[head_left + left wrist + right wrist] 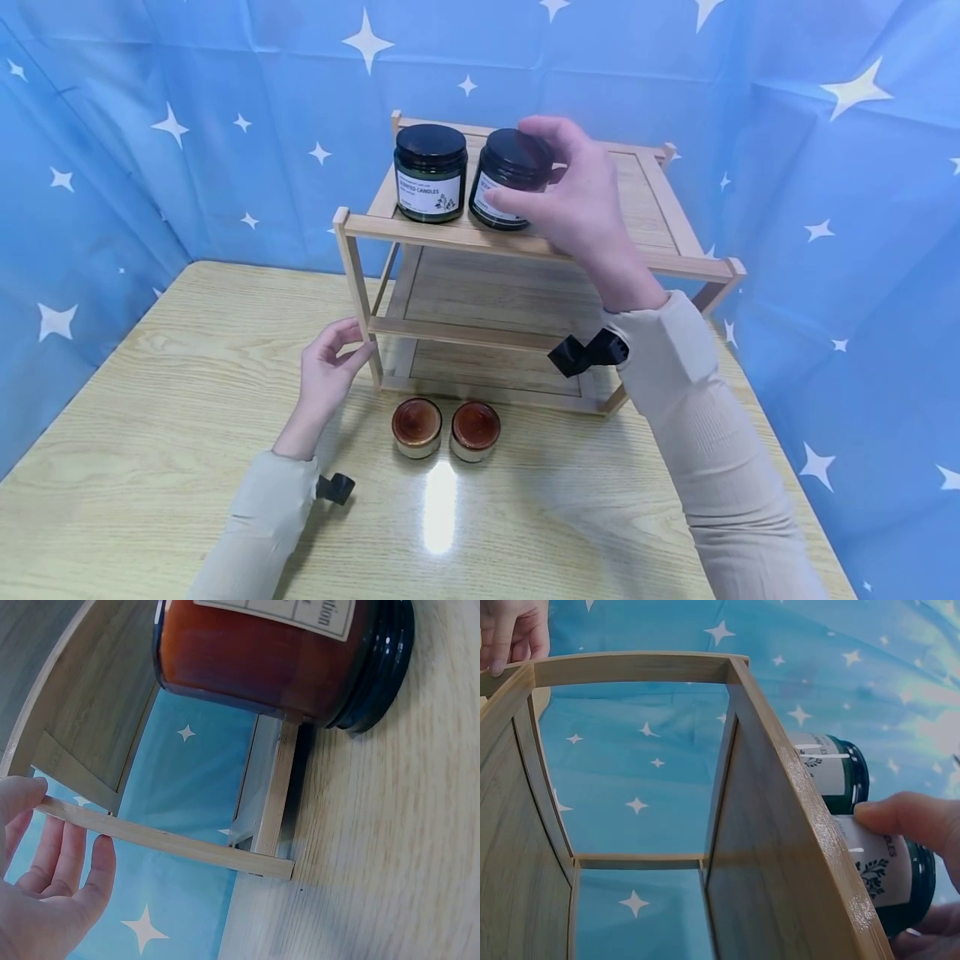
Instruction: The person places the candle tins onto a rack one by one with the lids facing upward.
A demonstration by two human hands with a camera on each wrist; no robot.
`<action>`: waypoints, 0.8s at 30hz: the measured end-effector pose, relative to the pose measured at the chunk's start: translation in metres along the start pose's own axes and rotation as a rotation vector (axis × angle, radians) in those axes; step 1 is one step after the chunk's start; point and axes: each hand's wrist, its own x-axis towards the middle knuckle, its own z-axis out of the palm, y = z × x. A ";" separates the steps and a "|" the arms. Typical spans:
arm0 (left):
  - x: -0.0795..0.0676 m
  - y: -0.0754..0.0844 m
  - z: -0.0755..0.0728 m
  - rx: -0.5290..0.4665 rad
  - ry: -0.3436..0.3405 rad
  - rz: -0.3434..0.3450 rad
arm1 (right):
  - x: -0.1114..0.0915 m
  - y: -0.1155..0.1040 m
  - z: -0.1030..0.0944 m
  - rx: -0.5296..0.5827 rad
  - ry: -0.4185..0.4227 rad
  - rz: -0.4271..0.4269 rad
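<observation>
Two dark green candle jars with black lids and white "Scented Candles" labels stand side by side on the top tier of a wooden shelf rack. My right hand grips the right-hand candle jar, thumb across its label and fingers behind it. To its left stands the other candle jar, close beside it. Lower down, my left hand holds the rack's front left leg between thumb and fingers. In the right wrist view, the gripped candle jar sits at the shelf's edge.
Two amber jars stand on the wood-grain table before the rack, a left amber jar and a right amber jar. One amber jar looms near the left wrist camera. Behind the rack hangs a blue star-patterned curtain.
</observation>
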 end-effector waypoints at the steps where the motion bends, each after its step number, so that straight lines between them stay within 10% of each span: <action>1: 0.000 0.000 0.000 -0.001 0.001 0.002 | 0.000 0.000 0.000 -0.004 -0.005 -0.005; 24: 0.000 -0.002 0.000 -0.021 0.006 0.017 | -0.008 0.002 -0.001 -0.013 -0.036 -0.036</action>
